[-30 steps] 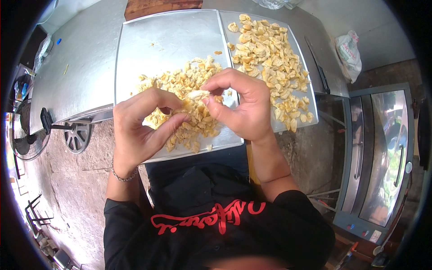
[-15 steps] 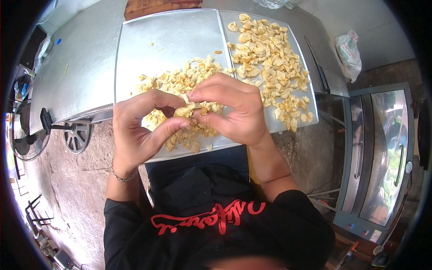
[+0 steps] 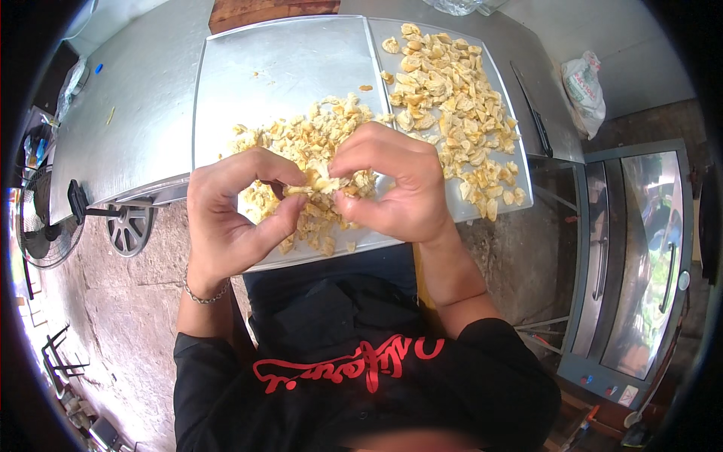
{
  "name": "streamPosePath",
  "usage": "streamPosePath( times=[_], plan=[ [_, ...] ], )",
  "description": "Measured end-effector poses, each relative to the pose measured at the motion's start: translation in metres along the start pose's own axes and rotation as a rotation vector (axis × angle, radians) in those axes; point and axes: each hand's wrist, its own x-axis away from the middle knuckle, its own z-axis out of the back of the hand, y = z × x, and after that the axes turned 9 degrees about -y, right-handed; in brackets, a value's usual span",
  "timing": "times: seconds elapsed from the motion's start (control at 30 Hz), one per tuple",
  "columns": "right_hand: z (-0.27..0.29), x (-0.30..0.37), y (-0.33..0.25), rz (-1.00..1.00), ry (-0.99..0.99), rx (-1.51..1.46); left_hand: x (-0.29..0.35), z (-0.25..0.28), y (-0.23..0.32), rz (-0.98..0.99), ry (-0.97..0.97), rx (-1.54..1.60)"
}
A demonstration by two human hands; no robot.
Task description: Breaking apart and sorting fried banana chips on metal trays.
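Observation:
Over a heap of pale yellow, crumbly torn pieces [image 3: 294,143], my two hands face each other with fingertips a short way apart. My left hand [image 3: 237,207], a chain bracelet at its wrist, pinches a small pale yellow crumbly piece [image 3: 322,183] between thumb and forefinger. At the other side of the piece is my right hand [image 3: 395,184], thumb and fingers curled in a pinch. Whether the piece has parted in two is hard to make out against the heap. The heap lies on a metal tray [image 3: 282,68] and is partly hidden by my hands.
Larger yellow chunks [image 3: 459,98] cover another tray on the right. Beyond it lie a black-handled knife [image 3: 536,113] and a white plastic bag [image 3: 584,87]. A wooden board [image 3: 271,11] is at the back. An oven [image 3: 640,264] stands at right, a fan [image 3: 49,218] at left.
My fingertips have drawn slightly apart, and the piece between them looks pulled open or torn. My forearms have barely shifted.

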Motion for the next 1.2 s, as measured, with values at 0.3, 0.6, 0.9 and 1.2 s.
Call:
streamPosePath(
  times=[0.3,0.6,0.9,1.2],
  plan=[
    [-0.006,-0.004,-0.005,-0.024,0.027,-0.03,-0.001,-0.004,0.003,0.061,0.026,0.028],
    [-0.004,-0.002,-0.001,0.007,0.015,-0.006,0.0,-0.004,0.002,0.049,0.036,0.004],
    [0.005,-0.003,-0.002,0.014,0.085,0.031,0.002,0.001,-0.001,0.024,0.043,0.036],
    [-0.004,-0.002,-0.004,0.001,0.004,-0.017,0.002,-0.004,0.003,0.061,0.012,0.069]
  ],
)
